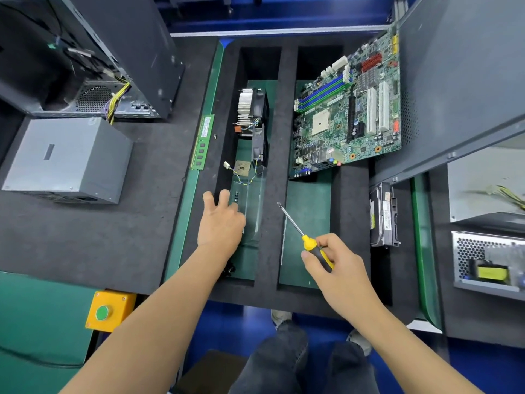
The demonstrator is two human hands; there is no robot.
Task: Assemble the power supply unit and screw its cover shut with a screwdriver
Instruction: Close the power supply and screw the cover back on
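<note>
Inside foam tray (pixel 284 115) slots, cooler (pixel 251 109), motherboard (pixel 349 112), screws (pixel 236 196)

Left hand (pixel 221 223) palm down, fingers spread toward 12 o'clock; right hand (pixel 336 265) curled in a grip, forearm from 5 o'clock.

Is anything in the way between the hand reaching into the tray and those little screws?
Nothing visible blocks it. The left hand has its fingertips beside the small screws in the left foam slot. The right hand holds the screwdriver off to the side.
</note>
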